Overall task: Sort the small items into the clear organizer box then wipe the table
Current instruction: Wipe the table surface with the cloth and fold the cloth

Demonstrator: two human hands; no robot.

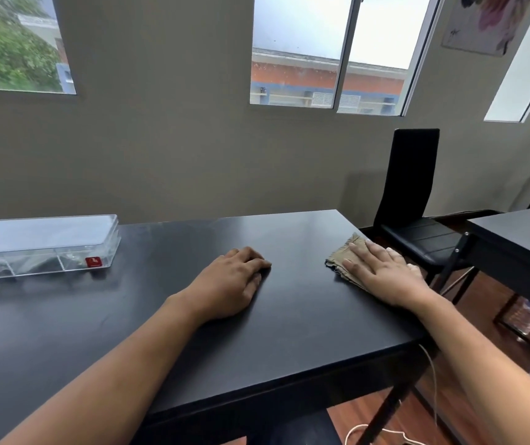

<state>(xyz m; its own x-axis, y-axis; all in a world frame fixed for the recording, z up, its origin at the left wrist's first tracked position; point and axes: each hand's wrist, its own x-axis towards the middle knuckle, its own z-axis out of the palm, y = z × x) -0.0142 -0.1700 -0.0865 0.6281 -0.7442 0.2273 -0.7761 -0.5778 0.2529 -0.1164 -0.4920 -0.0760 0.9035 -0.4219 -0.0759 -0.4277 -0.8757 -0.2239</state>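
A clear organizer box (42, 244) with its lid down and a red label sits at the far left of the black table (289, 332); dark items show faintly inside its compartments. My left hand (231, 284) rests palm down on the table's middle, fingers loosely curled, holding nothing. My right hand (382, 271) lies flat with spread fingers on a tan cloth (342, 258) at the table's right edge, pressing it to the surface. No loose small items are visible on the tabletop.
A black chair (414, 200) stands just beyond the table's right edge. A second dark table (514, 239) is further right. A grey wall with windows runs behind. A white cord (430, 380) hangs below the right corner.
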